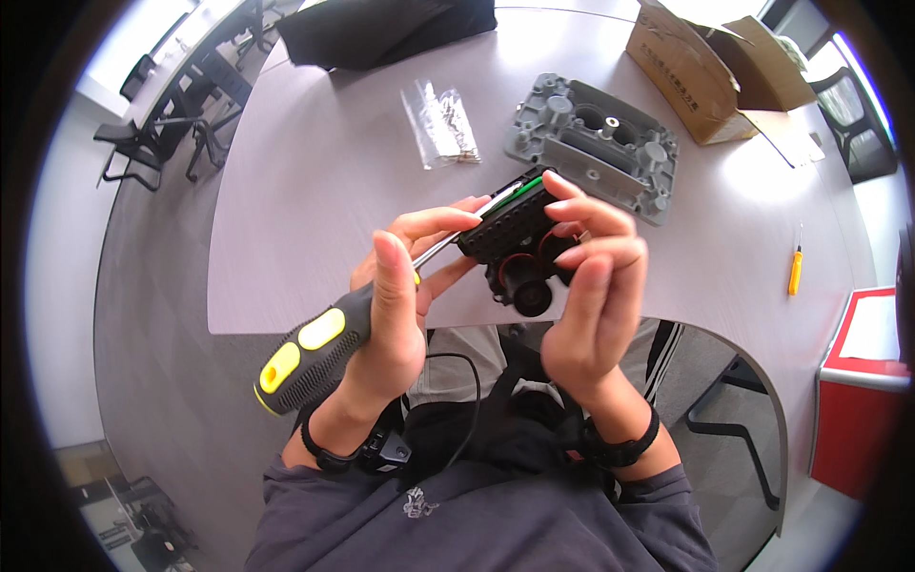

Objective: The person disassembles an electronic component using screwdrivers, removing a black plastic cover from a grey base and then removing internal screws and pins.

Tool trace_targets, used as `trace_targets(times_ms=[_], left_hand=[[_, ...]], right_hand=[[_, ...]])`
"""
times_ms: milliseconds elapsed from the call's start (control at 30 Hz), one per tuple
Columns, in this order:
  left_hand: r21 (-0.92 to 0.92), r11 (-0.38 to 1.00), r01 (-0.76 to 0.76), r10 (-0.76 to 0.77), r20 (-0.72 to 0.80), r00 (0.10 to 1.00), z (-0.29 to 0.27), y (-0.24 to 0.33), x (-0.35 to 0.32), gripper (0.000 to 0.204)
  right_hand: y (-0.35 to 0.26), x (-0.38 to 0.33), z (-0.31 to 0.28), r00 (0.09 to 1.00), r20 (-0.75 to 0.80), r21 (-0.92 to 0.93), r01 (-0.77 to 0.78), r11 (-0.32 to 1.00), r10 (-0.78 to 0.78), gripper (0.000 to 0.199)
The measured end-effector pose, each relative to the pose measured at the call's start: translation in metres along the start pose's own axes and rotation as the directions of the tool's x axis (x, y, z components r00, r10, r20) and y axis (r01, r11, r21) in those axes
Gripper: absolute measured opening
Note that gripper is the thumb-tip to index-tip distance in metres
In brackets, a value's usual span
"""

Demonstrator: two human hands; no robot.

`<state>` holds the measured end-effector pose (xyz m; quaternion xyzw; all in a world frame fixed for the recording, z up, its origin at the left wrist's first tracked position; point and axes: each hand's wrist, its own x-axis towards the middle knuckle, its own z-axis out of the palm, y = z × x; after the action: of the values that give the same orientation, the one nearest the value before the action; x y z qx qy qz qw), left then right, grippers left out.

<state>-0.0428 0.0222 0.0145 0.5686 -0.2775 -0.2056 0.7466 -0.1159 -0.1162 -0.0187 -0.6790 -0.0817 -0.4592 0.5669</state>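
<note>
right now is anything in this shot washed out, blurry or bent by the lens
In the head view, glare washes out the grey table near the top and around the cardboard box; the table edge curves and the corners go black from the fisheye lens; the hands, the screwdriver and the black module are sharp; the chairs near the rim look soft and stretched.

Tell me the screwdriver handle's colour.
Dark grey with yellow inserts, on the screwdriver in the left hand; head view.

A grey plastic plate (593, 145) lies far on the table (315, 191). A clear bag (440, 122) is left of it, a cardboard box (710, 71) far right, a small yellow tool (795, 269) right.
</note>
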Motion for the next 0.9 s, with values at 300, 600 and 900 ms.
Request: trace_targets(times_ms=[300, 600, 900], left_hand=[[0.154, 0.968, 0.2, -0.201, -0.009, 0.98, -0.034, 0.014, -0.017, 0.072], [-0.247, 0.938, -0.244, 0.204, -0.177, 0.963, -0.049, 0.002, 0.026, 0.027], [-0.478, 0.766, -0.429, 0.369, -0.22, 0.903, -0.065, -0.009, 0.027, 0.074]], right_hand=[[0.022, 0.056, 0.008, 0.893, 0.111, 0.293, -0.448, 0.845, 0.436, 0.023], [0.026, 0.073, -0.009, 0.805, 0.304, 0.337, -0.591, 0.733, 0.509, 0.024], [0.008, 0.062, -0.003, 0.874, 0.215, 0.001, -0.446, 0.895, 0.435, 0.024]])
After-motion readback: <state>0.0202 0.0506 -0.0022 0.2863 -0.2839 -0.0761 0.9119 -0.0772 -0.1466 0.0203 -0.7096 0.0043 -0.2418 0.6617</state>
